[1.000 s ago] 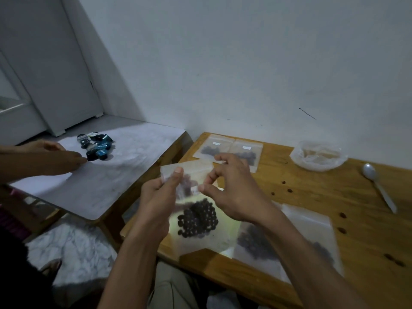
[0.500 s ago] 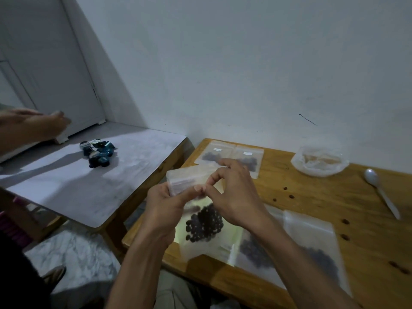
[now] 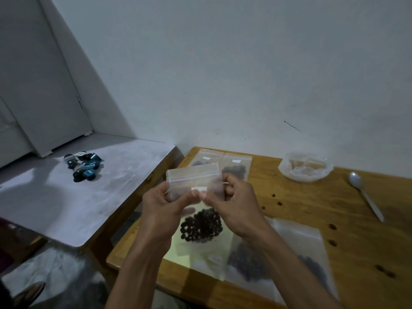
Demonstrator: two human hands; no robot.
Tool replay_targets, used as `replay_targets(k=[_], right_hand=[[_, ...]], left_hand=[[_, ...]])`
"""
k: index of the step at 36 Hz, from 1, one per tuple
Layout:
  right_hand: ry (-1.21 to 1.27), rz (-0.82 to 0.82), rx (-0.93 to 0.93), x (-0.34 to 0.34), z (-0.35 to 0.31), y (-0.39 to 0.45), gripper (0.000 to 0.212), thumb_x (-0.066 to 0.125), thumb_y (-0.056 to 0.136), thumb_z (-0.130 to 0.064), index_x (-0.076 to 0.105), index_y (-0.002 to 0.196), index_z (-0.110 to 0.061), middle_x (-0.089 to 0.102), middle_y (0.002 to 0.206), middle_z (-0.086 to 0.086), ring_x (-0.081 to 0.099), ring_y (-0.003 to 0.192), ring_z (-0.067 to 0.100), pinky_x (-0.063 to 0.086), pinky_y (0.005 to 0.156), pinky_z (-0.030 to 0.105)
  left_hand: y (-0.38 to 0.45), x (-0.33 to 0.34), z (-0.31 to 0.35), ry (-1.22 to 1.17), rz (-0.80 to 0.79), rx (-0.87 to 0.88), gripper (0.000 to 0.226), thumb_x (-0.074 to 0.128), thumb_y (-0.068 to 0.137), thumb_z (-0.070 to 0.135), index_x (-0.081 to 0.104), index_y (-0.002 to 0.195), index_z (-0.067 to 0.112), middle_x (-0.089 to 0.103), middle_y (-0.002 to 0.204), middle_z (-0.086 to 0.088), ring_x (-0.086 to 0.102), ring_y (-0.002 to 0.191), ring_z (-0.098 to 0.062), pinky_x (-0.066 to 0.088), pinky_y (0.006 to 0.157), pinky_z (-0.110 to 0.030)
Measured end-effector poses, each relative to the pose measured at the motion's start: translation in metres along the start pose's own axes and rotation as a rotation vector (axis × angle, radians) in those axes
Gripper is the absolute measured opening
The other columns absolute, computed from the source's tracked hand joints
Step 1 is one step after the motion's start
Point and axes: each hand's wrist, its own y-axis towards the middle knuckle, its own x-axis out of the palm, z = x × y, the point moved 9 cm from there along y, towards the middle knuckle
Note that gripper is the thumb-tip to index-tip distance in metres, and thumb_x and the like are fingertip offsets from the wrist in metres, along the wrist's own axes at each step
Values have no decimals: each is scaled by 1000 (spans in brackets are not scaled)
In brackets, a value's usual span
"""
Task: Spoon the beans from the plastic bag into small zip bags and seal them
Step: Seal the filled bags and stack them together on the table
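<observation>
Both hands hold a small clear zip bag point(image 3: 193, 179) up above the wooden table point(image 3: 312, 215). My left hand point(image 3: 161, 207) pinches its lower left part; my right hand point(image 3: 234, 204) pinches it beside the left thumb, thumbs almost touching. Under my hands lies a zip bag with dark beans point(image 3: 201, 228), and beside it another filled bag point(image 3: 278, 248) partly hidden by my right forearm. Two more filled zip bags point(image 3: 236, 167) lie at the table's far edge. The plastic bag point(image 3: 305, 169) sits rolled open at the back, a metal spoon point(image 3: 365, 194) to its right.
Several loose beans point(image 3: 332, 226) are scattered on the table's right half. A lower white-topped table point(image 3: 66, 197) stands to the left with a blue-black bundle point(image 3: 83, 167) on it. A white wall runs behind; a door is at far left.
My hands raised the small bag and moved closer together, thumbs now nearly meeting on it. Another person's hand at the left has left the view. The camera tilted up slightly.
</observation>
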Motion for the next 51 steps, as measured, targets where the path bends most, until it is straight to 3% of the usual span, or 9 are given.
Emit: replay_targets(k=[5,11,15,22,29,34,41,44,51], right_hand=[[42,123,-3,-22,5,9,17,79,84,-11,72,98,-18,78,92,-4,75,85,10,62,81,40],[-38,172,89,-45,24,28,12,76,86,-20,68,95,-22,76,90,-2,73,83,16,61,77,48],[-106,87,197,-56,34,45,33,68,87,-6,63,106,-32,72,94,-3,70,82,17,62,72,43],[-40,308,275,-94,63,103,35,77,84,-8,60,110,-25,71,104,-2,69,88,14,60,65,29],[-122,354,296,-76,78,154,53,79,83,-15,49,126,-23,62,115,-1,59,90,15,42,50,12],[-250,350,330,-47,86,182,52,77,86,-18,45,127,-20,61,122,7,60,98,22,38,53,15],[-681,290,316,-18,90,202,44,68,92,-32,45,126,-17,65,117,6,61,107,29,51,78,39],[-891,251,306,-14,95,207,36,64,92,-38,54,122,-20,63,123,5,47,121,30,38,100,48],[-901,245,202,-15,88,205,35,59,95,-44,58,124,-24,57,129,0,44,123,25,37,99,43]], left_hand=[[14,21,-5,34,-22,7,38,80,77,8,68,112,17,78,95,-4,76,88,-21,59,75,-40],[45,50,-18,107,-28,10,27,81,78,7,70,101,18,79,87,-2,76,82,-19,59,72,-33],[83,63,-28,159,9,16,29,86,74,10,72,99,14,78,87,0,76,84,-18,60,71,-30],[142,95,-43,361,-89,17,83,94,61,12,49,131,22,64,111,1,65,93,-12,54,64,-22],[186,83,-44,555,-16,82,73,88,71,18,49,133,17,58,124,-1,56,104,-17,50,73,-21],[218,61,-42,741,13,108,69,86,75,17,55,135,9,59,134,-11,57,120,-25,51,95,-35],[242,50,-53,890,-8,85,58,80,83,18,56,134,5,60,135,-14,58,123,-28,49,97,-34],[246,50,-63,918,-41,52,55,76,87,19,55,136,4,59,137,-16,58,124,-28,50,97,-33],[243,50,-64,926,-21,66,48,68,93,24,55,136,6,57,139,-14,57,125,-29,50,96,-33]])
